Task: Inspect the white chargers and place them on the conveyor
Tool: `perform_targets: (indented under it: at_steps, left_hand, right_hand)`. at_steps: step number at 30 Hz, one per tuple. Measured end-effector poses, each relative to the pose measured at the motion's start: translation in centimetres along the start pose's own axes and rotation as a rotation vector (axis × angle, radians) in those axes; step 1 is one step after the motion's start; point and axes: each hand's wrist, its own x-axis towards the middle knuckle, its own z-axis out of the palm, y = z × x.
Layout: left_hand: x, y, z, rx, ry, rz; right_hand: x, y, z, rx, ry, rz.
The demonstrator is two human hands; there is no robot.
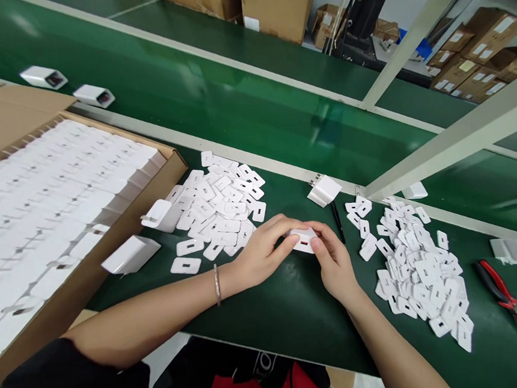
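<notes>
A small white charger housing (302,239) with a reddish port sits between both hands on the green bench. My left hand (263,251), a thin bangle at its wrist, curls its fingers over the housing from the left. My right hand (334,263) pinches the housing from the right with thumb and fingers. A heap of flat white face plates (221,206) lies just behind my left hand. A second heap of the same plates (416,265) spreads to the right of my right hand.
An open cardboard carton (62,223) packed with white housings fills the left. Loose housings (130,255) lie beside it, two more (68,84) ride the green conveyor behind. Red-handled pliers (502,293) lie far right, a dark pen-like tool (337,220) near the middle, stacked boxes beyond.
</notes>
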Motion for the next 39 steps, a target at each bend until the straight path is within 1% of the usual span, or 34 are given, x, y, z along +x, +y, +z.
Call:
perform_targets:
  at_steps: [4, 6, 12, 18, 22, 26, 30, 32, 35, 39]
  left_hand:
    - [0.2, 0.1, -0.2, -0.050, -0.127, -0.051]
    - [0.2, 0.0, -0.1, -0.110, -0.142, -0.089]
    - [-0.1, -0.3, 0.8, -0.195, -0.086, -0.170]
    - [-0.2, 0.0, 1.3, -0.205, -0.051, -0.208]
    - [-0.1, 0.0, 1.2, -0.211, -0.040, -0.175]
    - [-0.2, -0.4, 1.0, -0.194, -0.054, -0.132]
    - [-0.4, -0.6, 0.9, -0.160, -0.055, -0.058]
    - [-0.4, -0.7, 0.8, -0.142, -0.079, -0.027]
    - [-0.2, -0.6, 0.5, -0.140, -0.110, -0.017]
    - [0.0, -0.6, 0.4, -0.121, -0.088, -0.022]
  right_hand:
    - [0.4, 0.6, -0.2, 0.051, -0.038, 0.092]
    - [0.3, 0.6, -0.2, 0.031, -0.054, 0.091]
    - [-0.6, 0.2, 0.1, -0.172, -0.035, 0.046]
    - [-0.8, 0.3, 0.6, -0.208, 0.002, 0.060]
    - [-0.6, 0.3, 0.7, -0.213, 0.010, 0.049]
    - [-0.5, 0.2, 0.5, -0.181, -0.004, 0.018]
    - [-0.5, 0.2, 0.3, -0.131, -0.022, -0.038]
    - [-0.4, 0.3, 0.2, -0.116, -0.017, -0.063]
    - [-0.3, 0.5, 0.1, -0.120, 0.010, -0.065]
    - [-0.1, 0.5, 0.1, -0.116, -0.006, -0.070]
